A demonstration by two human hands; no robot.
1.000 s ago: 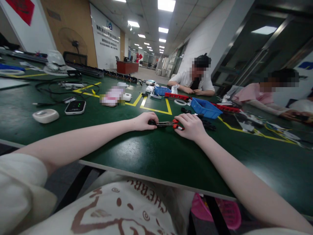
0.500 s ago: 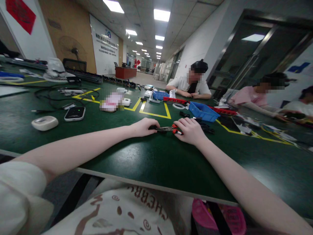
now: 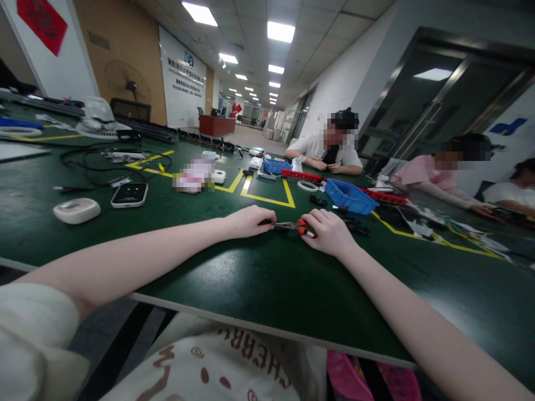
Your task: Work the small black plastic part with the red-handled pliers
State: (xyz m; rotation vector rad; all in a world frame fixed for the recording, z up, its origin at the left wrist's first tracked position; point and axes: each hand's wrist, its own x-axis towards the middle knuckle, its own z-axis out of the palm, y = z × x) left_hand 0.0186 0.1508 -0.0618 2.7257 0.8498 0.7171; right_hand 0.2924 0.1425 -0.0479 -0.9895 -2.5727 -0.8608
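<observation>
My right hand [image 3: 330, 229] is wrapped round the red-and-black handles of long-nosed pliers [image 3: 288, 225], whose jaws point left. At the tips of those jaws, my left hand [image 3: 253, 221] pinches a small black piece [image 3: 268, 221], mostly covered by the fingers. What kind of piece it is I cannot make out. Both hands are just above the green table [image 3: 251, 278], near its front edge. Some black cable-like parts [image 3: 355, 225] lie just beyond my right hand.
A blue bin [image 3: 350, 197] stands behind my right hand. To the left lie a white-edged device [image 3: 129, 195], a cream rounded object [image 3: 77, 210] and black cables [image 3: 83, 167]. Beyond are a phone-like object [image 3: 194, 177], a white ring [image 3: 308, 185] and several people seated around the table.
The black piece shows less between my left fingers and the plier jaws. Both hands sit slightly lower and further right in view, as the whole view has shifted a little.
</observation>
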